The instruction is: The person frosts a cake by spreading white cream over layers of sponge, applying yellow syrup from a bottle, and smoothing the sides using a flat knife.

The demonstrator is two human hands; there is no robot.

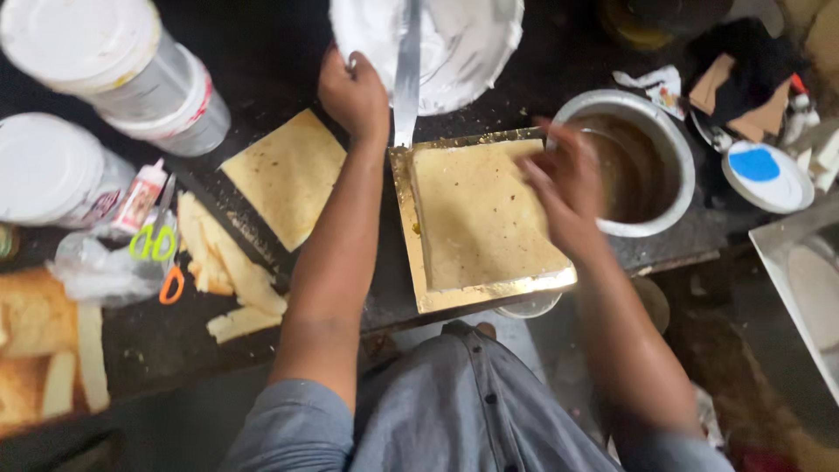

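Dark surface (262,52) carries a gold board (428,297) bearing a square cake layer (476,218). Left hand (352,92) grips the icing bowl's (463,44) rim; right hand (564,179), open and blurred, pats the layer. Soaking seems underway; icing with the spatula (407,70) likely comes next.

white tubs (114,65), scissors (166,253), cake trimmings (232,275), spare cake layer (287,175), blue-centred lid (767,175)

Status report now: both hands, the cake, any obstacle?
Left hand grips bowl rim. Right hand blurred over cake layer on gold board. Spatula beside.
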